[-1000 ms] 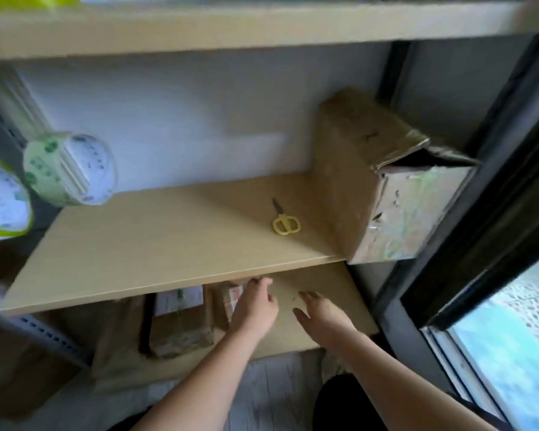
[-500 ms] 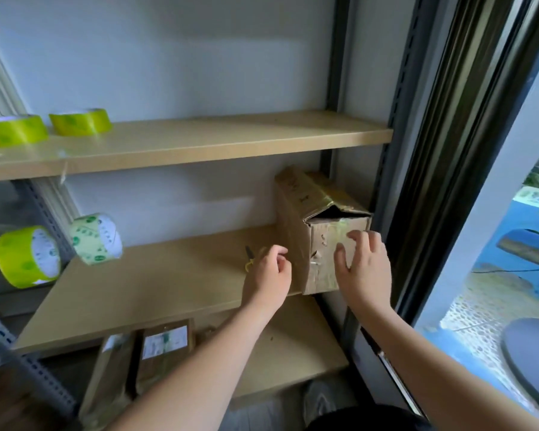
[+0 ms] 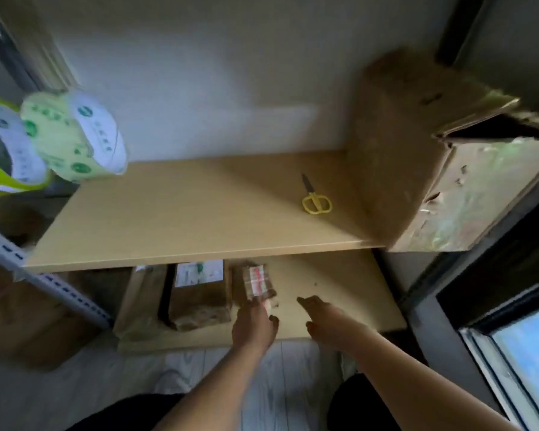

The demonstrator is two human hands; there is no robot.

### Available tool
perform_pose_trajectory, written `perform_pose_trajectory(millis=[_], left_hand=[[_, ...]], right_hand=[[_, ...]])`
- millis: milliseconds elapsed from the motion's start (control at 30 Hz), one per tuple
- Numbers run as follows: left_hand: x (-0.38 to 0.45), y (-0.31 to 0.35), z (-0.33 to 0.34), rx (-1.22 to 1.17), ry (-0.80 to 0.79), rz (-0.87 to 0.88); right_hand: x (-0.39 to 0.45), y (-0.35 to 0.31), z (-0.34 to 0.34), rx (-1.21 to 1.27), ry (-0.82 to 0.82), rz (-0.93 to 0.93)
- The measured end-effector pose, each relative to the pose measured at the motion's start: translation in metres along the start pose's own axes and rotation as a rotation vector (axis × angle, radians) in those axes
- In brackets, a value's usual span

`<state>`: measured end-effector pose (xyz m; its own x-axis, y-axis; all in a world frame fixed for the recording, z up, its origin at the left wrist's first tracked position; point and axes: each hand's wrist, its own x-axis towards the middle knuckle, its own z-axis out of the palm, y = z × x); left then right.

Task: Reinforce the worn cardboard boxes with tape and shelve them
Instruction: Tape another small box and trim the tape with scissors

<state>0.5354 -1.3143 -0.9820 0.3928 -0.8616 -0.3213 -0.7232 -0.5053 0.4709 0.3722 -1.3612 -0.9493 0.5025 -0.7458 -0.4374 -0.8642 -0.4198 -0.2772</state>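
The small box (image 3: 257,281) on the lower shelf (image 3: 339,275) looks light and stiff, best taken by its two sides. The left hand (image 3: 254,321) touches its near end, fingers curled; whether it grips is unclear. The right hand (image 3: 327,318) reaches beside it, fingers relaxed, holding nothing.

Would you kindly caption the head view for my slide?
Both hands, left and right, reach toward a small taped box on the lower shelf.
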Motion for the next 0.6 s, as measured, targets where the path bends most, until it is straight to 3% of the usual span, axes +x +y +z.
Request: perform_pose_trajectory(millis=[167,300,400,600], left_hand=[[0.056,-0.009,0.055,0.133,0.027,-0.143],[0.092,-0.012,0.084,0.166,0.136,-0.249],[0.112,-0.018,0.094,0.064,0.216,-0.309],[0.129,-0.008,0.093,0.139,0.052,-0.275]], right_hand=[[0.086,-0.005,0.025,0.262,-0.119,0.166],[0.122,-0.014,0.059,0.403,-0.031,0.242],[0.131,-0.017,0.087,0.532,0.005,0.259],[0.151,-0.008,0.092,1.055,0.116,0.403]])
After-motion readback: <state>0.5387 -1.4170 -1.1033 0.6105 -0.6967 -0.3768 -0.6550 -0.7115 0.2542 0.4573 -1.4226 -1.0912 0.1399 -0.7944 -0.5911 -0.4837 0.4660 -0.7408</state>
